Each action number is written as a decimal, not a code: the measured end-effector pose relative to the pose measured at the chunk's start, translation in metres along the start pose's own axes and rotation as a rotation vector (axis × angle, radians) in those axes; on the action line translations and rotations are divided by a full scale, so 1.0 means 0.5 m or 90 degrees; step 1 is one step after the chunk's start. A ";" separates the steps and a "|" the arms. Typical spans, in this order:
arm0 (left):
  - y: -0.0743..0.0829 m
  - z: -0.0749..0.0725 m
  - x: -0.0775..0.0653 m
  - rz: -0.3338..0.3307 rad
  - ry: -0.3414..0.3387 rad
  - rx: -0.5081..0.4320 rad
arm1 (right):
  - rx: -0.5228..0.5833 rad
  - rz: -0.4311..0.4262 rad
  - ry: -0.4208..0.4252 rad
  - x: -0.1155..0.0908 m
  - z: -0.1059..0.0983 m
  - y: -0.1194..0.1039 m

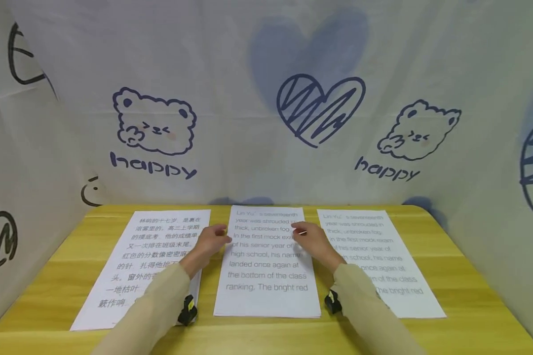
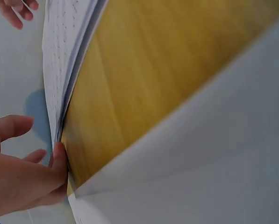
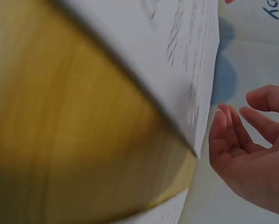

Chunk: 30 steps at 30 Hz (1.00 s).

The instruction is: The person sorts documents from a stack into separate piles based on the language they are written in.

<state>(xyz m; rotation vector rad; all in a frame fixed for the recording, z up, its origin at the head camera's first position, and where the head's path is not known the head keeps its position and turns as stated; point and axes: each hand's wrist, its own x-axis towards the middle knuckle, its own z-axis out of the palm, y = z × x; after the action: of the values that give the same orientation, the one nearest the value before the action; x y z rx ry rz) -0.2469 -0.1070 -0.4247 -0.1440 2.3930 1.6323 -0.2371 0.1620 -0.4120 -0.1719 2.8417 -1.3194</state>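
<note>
Head view: shows three lots of printed paper on the table (image 1: 266,333), laid out flat, print upward, with the middle stack (image 1: 262,301) as landmark, the Chinese-printed paper (image 1: 129,256) to its left and the English-printed paper (image 1: 382,246) to its right, both apart from it
Going by this, looks done as far as setting out side by side; cannot tell for certain of anything left to do, only of no lifting or gripping yet at the middle stack
Places the left hand (image 1: 208,242) just beside the left edge of the middle stack, loosely bent at the fingers, with no hold on anything visible
Places the right hand (image 1: 315,241) across the right edge of the middle stack, half-curled above the print and likewise seemingly without a hold

Left wrist view: shows layered sheets along the edge of the middle stack, with thumb and fingers spread near its far end; cannot tell of contact

Right wrist view: shows bent fingers and a separate thumb, grasping nothing, near the edge of the middle stack and seemingly not touching it
</note>
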 end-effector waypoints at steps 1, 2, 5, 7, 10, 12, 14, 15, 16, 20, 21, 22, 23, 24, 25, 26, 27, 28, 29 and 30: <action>0.000 -0.004 0.000 -0.004 -0.001 0.009 | -0.007 -0.002 0.004 0.001 -0.004 0.005; -0.001 -0.008 0.001 -0.009 -0.004 0.016 | -0.018 0.001 0.006 0.003 -0.008 0.009; -0.003 -0.018 0.005 -0.005 -0.018 0.031 | -0.050 0.021 0.004 0.010 -0.015 0.025; -0.006 -0.020 0.007 -0.001 -0.021 0.029 | -0.070 0.039 -0.002 0.013 -0.017 0.037; -0.014 -0.018 0.009 0.003 -0.028 0.026 | -0.071 0.071 -0.010 0.014 -0.017 0.050; -0.016 -0.016 0.009 0.001 -0.032 0.025 | -0.069 0.084 -0.013 0.012 -0.019 0.057; -0.017 -0.016 0.008 -0.001 -0.035 0.026 | -0.065 0.092 -0.016 0.010 -0.021 0.064; -0.017 -0.017 0.008 0.000 -0.038 0.027 | -0.063 0.092 -0.018 0.009 -0.021 0.066; -0.016 -0.016 0.008 0.001 -0.040 0.027 | -0.062 0.093 -0.021 0.010 -0.023 0.069; -0.015 -0.019 0.012 -0.001 -0.048 0.026 | -0.052 0.088 -0.038 0.014 -0.027 0.075; -0.014 -0.020 0.014 -0.001 -0.052 0.027 | -0.049 0.089 -0.044 0.015 -0.028 0.075; -0.013 -0.021 0.014 -0.002 -0.055 0.028 | -0.047 0.092 -0.048 0.016 -0.029 0.075; -0.013 -0.022 0.015 -0.003 -0.058 0.029 | -0.050 0.092 -0.050 0.016 -0.029 0.074; -0.013 -0.022 0.016 -0.002 -0.065 0.032 | -0.049 0.092 -0.054 0.016 -0.029 0.073; -0.012 -0.023 0.016 0.001 -0.072 0.038 | -0.051 0.092 -0.060 0.016 -0.029 0.072; -0.010 -0.024 0.016 0.002 -0.075 0.043 | -0.052 0.090 -0.064 0.016 -0.029 0.071; -0.010 -0.025 0.016 0.001 -0.078 0.045 | -0.052 0.088 -0.068 0.016 -0.028 0.070; -0.009 -0.026 0.015 0.002 -0.082 0.047 | -0.050 0.085 -0.071 0.016 -0.027 0.069; -0.009 -0.027 0.015 0.003 -0.086 0.045 | -0.048 0.082 -0.076 0.016 -0.025 0.068; -0.010 -0.029 0.014 0.004 -0.091 0.045 | -0.044 0.081 -0.081 0.016 -0.023 0.068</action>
<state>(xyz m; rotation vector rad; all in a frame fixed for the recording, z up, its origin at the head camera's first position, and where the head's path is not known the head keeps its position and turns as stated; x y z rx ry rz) -0.2547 -0.1220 -0.4258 -0.0068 2.3413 1.5047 -0.2491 0.1917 -0.4299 -0.0703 2.7434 -1.1447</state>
